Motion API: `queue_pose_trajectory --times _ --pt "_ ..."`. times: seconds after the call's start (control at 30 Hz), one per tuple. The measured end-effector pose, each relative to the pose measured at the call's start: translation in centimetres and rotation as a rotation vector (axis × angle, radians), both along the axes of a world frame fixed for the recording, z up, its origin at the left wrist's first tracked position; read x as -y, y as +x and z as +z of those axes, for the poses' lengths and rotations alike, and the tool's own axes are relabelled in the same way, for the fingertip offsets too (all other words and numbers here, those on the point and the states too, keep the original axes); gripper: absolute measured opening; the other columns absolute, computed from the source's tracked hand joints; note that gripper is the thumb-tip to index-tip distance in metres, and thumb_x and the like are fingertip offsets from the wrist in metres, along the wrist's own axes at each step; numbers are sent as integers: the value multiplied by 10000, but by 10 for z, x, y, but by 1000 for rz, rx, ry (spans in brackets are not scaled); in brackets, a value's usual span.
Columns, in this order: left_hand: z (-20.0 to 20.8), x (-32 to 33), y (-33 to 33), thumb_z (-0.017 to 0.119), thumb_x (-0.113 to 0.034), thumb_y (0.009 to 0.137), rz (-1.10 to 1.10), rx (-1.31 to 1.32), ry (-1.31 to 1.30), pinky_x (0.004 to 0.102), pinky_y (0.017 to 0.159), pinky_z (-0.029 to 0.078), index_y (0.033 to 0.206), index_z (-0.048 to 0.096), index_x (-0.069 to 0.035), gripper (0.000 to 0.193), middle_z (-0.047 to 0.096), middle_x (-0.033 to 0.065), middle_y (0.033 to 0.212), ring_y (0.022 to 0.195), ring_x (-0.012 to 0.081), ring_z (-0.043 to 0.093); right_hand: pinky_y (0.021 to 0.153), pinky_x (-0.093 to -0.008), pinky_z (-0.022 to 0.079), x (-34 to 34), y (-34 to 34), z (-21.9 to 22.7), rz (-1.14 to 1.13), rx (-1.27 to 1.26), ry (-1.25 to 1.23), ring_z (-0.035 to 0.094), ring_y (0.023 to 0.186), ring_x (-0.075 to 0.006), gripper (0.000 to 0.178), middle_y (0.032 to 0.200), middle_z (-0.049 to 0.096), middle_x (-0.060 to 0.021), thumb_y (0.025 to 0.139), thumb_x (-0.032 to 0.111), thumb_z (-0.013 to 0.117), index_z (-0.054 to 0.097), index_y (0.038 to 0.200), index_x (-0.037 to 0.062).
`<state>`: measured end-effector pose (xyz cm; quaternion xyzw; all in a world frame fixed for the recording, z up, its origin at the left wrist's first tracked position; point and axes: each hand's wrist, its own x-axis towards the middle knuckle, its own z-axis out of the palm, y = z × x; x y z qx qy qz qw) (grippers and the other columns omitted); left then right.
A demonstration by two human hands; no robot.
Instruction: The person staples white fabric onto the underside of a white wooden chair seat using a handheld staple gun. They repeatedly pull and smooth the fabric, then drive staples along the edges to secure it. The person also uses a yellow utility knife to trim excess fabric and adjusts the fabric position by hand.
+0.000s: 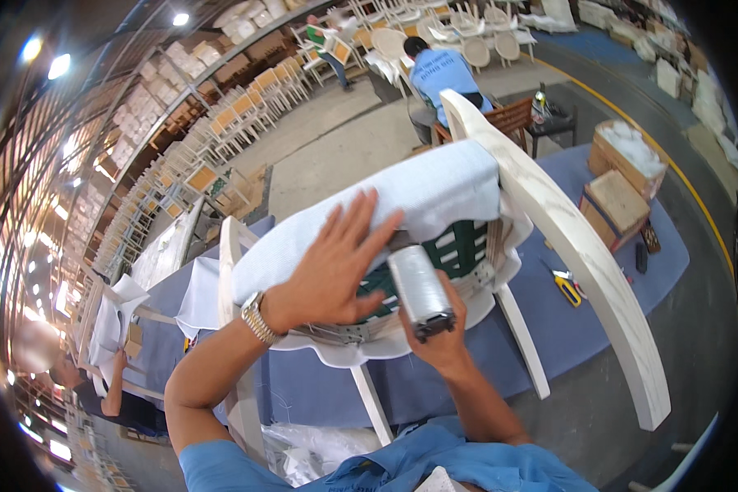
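A white chair frame (578, 234) with marbled streaks lies on the blue-covered table in front of me. Pale blue-white fabric (443, 184) is wrapped over one padded edge of its seat, and dark green webbing (459, 250) shows inside the seat. My left hand (336, 254), a metal-banded watch on its wrist, lies with fingers spread on the fabric. My right hand (443, 332) grips a staple gun (418, 283) wrapped in silver tape. The gun's nose points at the fabric's lower edge, close to my left fingertips; whether it touches is hard to see.
Yellow-handled scissors (567, 289) and cardboard boxes (615, 209) rest on the table (541, 328) at right. Clear plastic wrapping (320, 447) is below the chair. One person (111, 394) works at far left, another in a blue shirt (447, 78) sits ahead. Chairs (246, 107) stand in rows beyond.
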<state>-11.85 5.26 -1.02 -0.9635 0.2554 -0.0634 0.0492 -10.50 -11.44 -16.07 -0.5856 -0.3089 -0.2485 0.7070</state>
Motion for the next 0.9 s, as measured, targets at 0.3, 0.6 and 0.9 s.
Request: queue_pose_trajectory --times 0.3,0.6,0.9 --pt "37 -107 105 406 -631 1020 268 -302 -611 411 1243 185 1567 337 -81 779 283 170 1640 1524 290 250 842 -391 519 1 11 -20 -105 26 -206 647 950 -379 432 1093 609 -202 722 0 702 606 1139 -54" --pt "4 -84 90 522 -701 927 171 -532 -435 429 1164 333 1578 295 -52 946 337 247 1588 1430 377 403 776 -360 521 -4 13 -19 -172 57 -235 647 863 -323 357 1014 601 -190 767 -32 700 590 1105 -69" --pt "-11 -53 37 589 -678 884 171 33 -92 554 1050 433 1584 264 -96 966 431 287 1486 1286 490 515 719 -353 538 -3 6 -18 -177 -32 -229 684 799 -286 326 930 659 -162 823 17 718 598 1111 -77"
